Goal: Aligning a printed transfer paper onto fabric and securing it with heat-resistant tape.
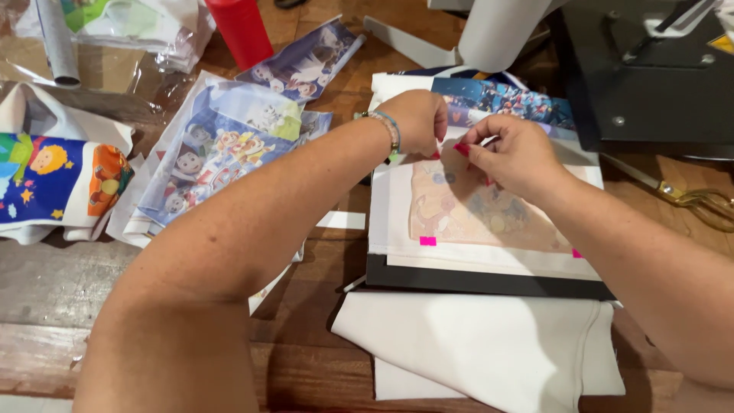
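My left hand (417,118) and my right hand (514,155) meet over the top edge of a faded cartoon transfer sheet (474,210). The sheet lies on white fabric (489,256) spread over a black board (474,281). Both hands pinch a small strip of pink tape (461,148) at the sheet's upper edge. Another pink tape piece (427,241) holds the sheet's lower left corner. A beaded bracelet circles my left wrist (388,127).
Printed cartoon sheets (222,149) are piled to the left, beside folded printed cloth (53,180). A red cylinder (241,30) stands at the back. Gold-handled scissors (692,199) lie on the right. A black heat press (650,69) sits at the back right. Folded white cloth (482,348) hangs over the wooden table's front.
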